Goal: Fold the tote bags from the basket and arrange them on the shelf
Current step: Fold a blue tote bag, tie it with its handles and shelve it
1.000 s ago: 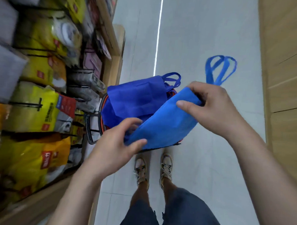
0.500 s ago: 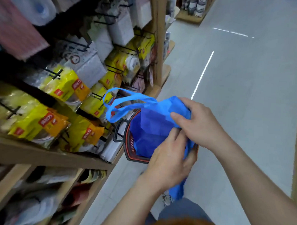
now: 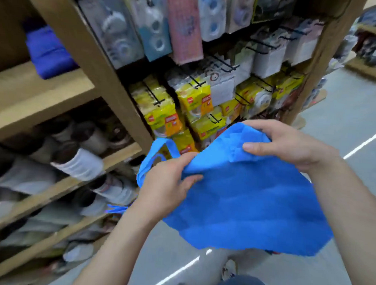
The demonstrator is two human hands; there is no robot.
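fingers: left hand (image 3: 166,180) and right hand (image 3: 289,146) each pinch the top edge of the tote bag (image 3: 244,204), thumbs on top | bag: held spread in front of the shelf (image 3: 46,88), handles (image 3: 152,160) toward the shelf | step: folding, likely 1st fold; next calls for bringing the edges together | vs 0.5 s ago: no longer bunched over the basket, now spread wide

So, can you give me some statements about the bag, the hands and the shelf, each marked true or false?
1. The left hand and the right hand both hold the bag. True.
2. The bag lies on the shelf. False: it is held in the air, in front of the shelf.
3. Yellow packs hang on hooks behind the bag. True.
4. The handles are by the right hand. False: they are by the left hand.
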